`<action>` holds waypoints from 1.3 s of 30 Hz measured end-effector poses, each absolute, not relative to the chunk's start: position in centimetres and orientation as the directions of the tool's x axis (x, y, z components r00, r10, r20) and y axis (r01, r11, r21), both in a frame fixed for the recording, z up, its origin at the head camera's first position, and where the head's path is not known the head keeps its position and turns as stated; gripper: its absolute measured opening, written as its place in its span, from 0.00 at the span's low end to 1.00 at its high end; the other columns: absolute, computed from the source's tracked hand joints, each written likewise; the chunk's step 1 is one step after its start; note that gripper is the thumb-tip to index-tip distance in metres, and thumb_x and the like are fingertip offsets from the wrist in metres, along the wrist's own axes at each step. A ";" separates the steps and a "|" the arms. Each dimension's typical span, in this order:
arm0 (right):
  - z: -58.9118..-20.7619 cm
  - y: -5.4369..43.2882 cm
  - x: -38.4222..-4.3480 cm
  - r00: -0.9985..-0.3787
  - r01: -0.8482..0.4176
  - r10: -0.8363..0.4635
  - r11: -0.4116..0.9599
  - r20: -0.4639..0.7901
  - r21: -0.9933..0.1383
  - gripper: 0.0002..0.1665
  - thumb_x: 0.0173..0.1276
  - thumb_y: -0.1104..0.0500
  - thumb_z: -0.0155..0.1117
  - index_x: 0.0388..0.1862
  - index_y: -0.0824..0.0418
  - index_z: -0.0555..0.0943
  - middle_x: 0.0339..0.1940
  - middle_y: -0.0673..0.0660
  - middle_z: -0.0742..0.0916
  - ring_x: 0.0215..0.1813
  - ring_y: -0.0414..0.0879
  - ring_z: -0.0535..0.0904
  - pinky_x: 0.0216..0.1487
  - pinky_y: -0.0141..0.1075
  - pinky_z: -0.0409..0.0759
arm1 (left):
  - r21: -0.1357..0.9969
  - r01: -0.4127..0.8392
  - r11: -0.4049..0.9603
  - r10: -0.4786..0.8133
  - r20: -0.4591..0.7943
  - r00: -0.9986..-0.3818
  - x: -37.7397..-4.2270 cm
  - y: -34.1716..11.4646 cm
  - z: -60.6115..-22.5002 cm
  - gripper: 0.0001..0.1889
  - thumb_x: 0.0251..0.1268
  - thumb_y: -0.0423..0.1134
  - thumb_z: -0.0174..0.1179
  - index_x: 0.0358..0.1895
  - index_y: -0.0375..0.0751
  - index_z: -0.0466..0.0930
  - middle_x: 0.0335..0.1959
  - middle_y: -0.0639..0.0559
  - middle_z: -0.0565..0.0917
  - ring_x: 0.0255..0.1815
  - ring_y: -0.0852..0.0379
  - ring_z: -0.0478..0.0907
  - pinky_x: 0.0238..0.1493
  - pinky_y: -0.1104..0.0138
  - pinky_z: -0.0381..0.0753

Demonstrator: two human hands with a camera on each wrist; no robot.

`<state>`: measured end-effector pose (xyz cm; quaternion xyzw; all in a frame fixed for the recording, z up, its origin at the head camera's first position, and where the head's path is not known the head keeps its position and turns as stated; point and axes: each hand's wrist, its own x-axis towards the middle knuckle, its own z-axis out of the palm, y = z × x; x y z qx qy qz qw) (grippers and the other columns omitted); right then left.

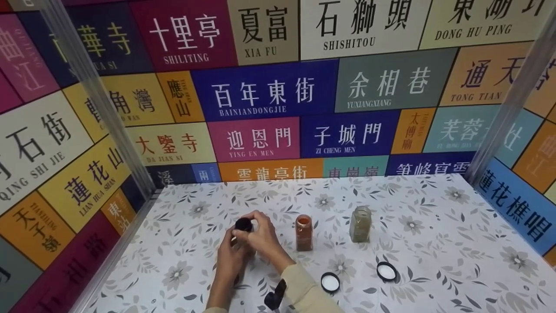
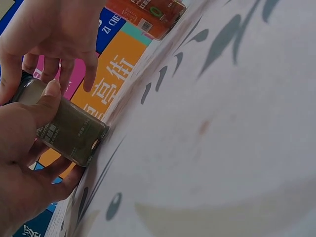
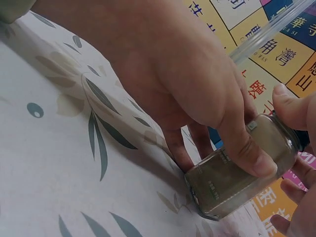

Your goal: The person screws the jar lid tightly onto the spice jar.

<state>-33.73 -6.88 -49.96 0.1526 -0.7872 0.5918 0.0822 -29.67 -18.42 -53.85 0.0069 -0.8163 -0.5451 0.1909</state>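
A square glass jar with dark grey-brown contents and a printed label is between my hands. My left hand grips its body, the thumb across one face in both wrist views. My right hand is at the top with thumb and fingers about the black lid, which sits on the jar. In the right wrist view the jar's base is at or very near the tabletop; whether it touches is unclear. From the head view, the hands hide most of the jar's body.
To the right stand an uncapped jar with orange-red contents and an uncapped greenish-grey jar. Two black-rimmed lids, and another lid, lie white side up on the floral tabletop. Clear posts rise at the table's sides.
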 end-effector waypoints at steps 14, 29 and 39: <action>-50.0 -6.7 -33.2 -0.947 -0.310 -0.158 0.222 0.279 -0.925 0.24 0.56 0.53 0.78 0.49 0.57 0.80 0.49 0.58 0.85 0.53 0.51 0.80 0.55 0.42 0.78 | 0.891 0.163 0.423 -0.222 0.276 -0.935 -29.8 -18.2 -53.8 0.30 0.59 0.24 0.60 0.67 0.35 0.70 0.66 0.30 0.75 0.63 0.31 0.77 0.64 0.45 0.78; -49.0 -5.4 -32.8 -0.940 -0.286 -0.259 0.243 0.222 -0.927 0.34 0.62 0.48 0.74 0.63 0.61 0.76 0.61 0.64 0.80 0.64 0.59 0.76 0.64 0.52 0.76 | 0.936 0.082 0.342 -0.251 0.175 -0.952 -29.5 -17.7 -52.9 0.35 0.56 0.27 0.66 0.70 0.36 0.67 0.69 0.31 0.73 0.68 0.32 0.73 0.66 0.45 0.77; -46.5 -3.7 -32.4 -0.935 -0.313 -0.275 0.336 0.225 -0.889 0.36 0.64 0.44 0.71 0.67 0.59 0.74 0.65 0.60 0.79 0.69 0.57 0.74 0.70 0.52 0.73 | 0.937 0.067 0.343 -0.257 0.162 -0.953 -29.3 -18.2 -51.3 0.39 0.55 0.34 0.71 0.72 0.37 0.66 0.69 0.34 0.74 0.70 0.34 0.71 0.69 0.42 0.71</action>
